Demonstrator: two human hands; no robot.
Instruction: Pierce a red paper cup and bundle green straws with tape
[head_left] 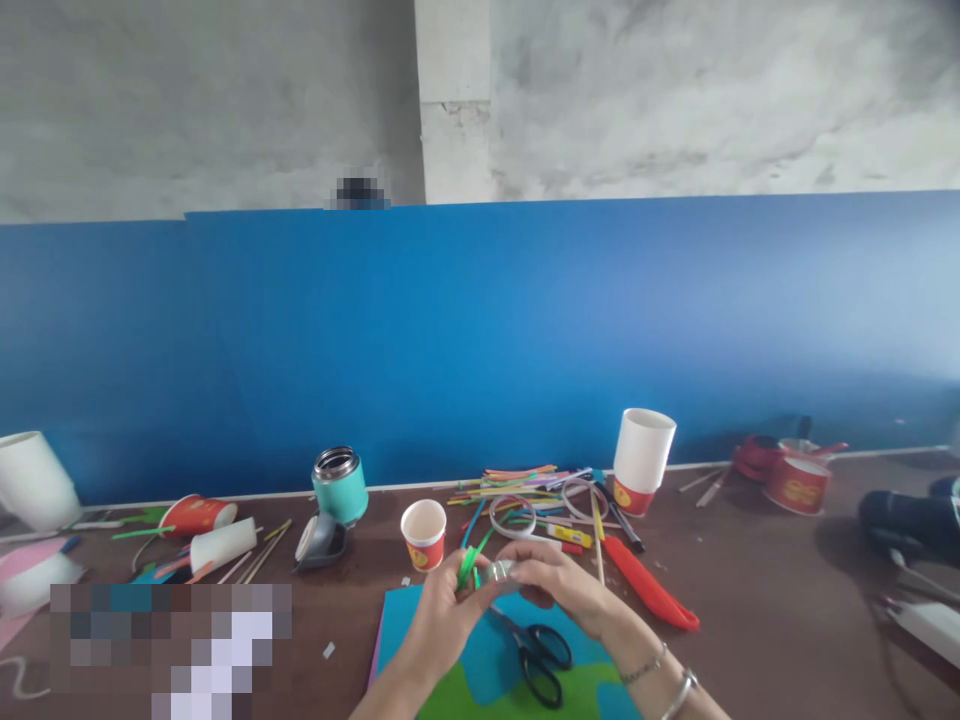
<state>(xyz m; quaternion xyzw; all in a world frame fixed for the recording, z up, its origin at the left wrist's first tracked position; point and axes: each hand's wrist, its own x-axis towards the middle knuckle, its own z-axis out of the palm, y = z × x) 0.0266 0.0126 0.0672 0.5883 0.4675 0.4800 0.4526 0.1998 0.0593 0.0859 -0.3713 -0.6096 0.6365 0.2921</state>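
Note:
My left hand is closed around a bright green strip, bent into a narrow loop that sticks up between thumb and fingers. A shiny clear strip, like tape, spans the small gap to my right hand, whose fingers pinch its other end. Under both hands lie black-handled scissors, their blades partly hidden by my fingers. They rest on blue and green sheets. A small red and white paper cup stands upright just beyond my left hand.
Colourful sticks, tape rolls and a red cutter-like tool lie behind and right. Stacked paper cups stand by the blue partition. A teal flask and tipped cups are left, near a blurred-out person.

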